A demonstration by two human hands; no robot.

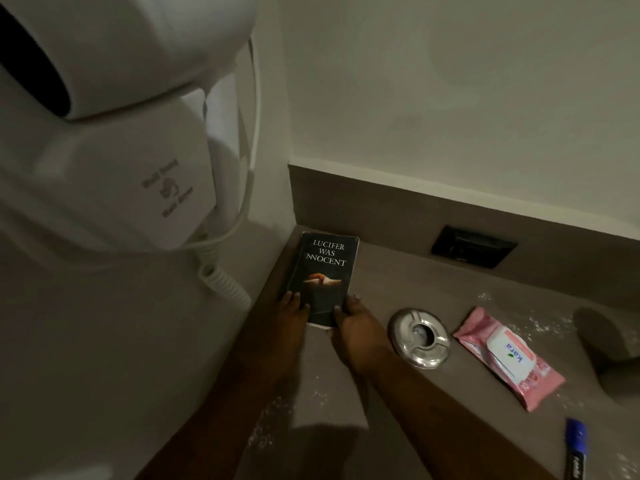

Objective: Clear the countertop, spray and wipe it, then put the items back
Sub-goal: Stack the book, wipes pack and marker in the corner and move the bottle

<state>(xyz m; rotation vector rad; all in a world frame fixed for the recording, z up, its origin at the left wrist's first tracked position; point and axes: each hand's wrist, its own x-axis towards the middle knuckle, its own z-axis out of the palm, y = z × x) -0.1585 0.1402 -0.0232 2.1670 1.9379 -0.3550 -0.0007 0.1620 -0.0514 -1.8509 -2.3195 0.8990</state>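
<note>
Both hands are on the black paperback book, which lies flat in the back-left corner of the brown stone countertop. The left hand grasps its near-left corner, fingers curled over the cover; the right hand grips the near-right corner, thumb on top. At three o'clock from the right hand sits a round steel ashtray, then a pink wet-wipes packet. A blue marker lies at five o'clock. White specks dot the surface.
</note>
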